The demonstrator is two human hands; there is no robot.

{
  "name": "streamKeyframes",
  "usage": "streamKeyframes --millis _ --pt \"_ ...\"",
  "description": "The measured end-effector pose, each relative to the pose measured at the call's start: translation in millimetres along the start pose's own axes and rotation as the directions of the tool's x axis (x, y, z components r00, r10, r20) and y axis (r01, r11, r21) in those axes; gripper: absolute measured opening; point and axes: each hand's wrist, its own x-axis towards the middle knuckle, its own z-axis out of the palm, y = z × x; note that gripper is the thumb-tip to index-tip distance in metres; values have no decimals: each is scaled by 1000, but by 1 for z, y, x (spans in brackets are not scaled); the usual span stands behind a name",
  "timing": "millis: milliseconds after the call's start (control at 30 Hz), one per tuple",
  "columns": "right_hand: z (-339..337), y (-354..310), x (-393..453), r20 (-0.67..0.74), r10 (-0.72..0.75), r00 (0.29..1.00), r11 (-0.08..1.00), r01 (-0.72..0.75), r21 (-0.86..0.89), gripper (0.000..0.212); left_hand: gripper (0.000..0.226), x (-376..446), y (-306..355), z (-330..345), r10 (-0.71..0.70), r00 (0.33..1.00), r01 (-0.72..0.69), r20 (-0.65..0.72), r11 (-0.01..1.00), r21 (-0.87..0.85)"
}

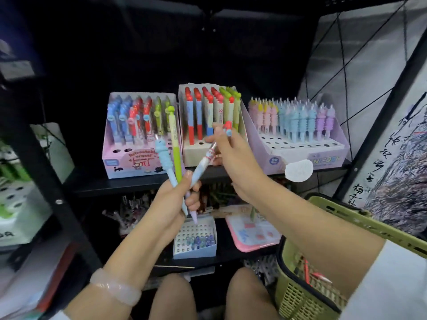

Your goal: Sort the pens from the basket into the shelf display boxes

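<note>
The left hand (175, 195) is closed around a bunch of three pens: a light blue pen (163, 155) with a ribbed topper, a green pen (175, 144), and a white pen (203, 162). The right hand (231, 153) pinches the upper part of that white pen, just below its red and blue topper. Behind them three display boxes stand side by side on the shelf (143, 183): the left box (129, 162), the middle box (194, 155), the right box (323, 151). A green basket (346, 215) hangs on the right forearm; its contents are mostly hidden.
</note>
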Motion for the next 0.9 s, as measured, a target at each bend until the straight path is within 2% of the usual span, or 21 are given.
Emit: streamKeyframes --millis 100,200,300,500,633,733,833,900 --pt "15 -13 14 78 -89 993 992 81 94 18 18 0 11 -14 10 999 -14 -37 994 -111" --pt "31 -13 17 163 -109 981 978 77 193 19 16 0 23 -28 31 997 -42 -68 985 -167" --pt "43 -15 26 170 -151 974 987 138 87 17 17 1 29 -40 38 993 -55 -114 987 -148" --pt "57 -41 67 -41 -319 947 944 313 -106 18 25 -1 34 -67 133 956 -112 -260 989 93" --pt "74 -32 78 19 -214 977 967 214 -140 23 22 0 36 -77 137 951 -121 -276 990 76" --pt "85 -20 79 125 -135 983 951 164 -262 28 20 0 37 -80 135 955 -124 -263 991 57" --pt "93 -13 78 171 -159 972 807 227 -544 28 19 -1 39 -83 130 960 -116 -246 991 70" --pt "97 -14 79 179 -205 962 719 272 -640 27 19 -1 39 -84 136 961 -118 -242 989 85"
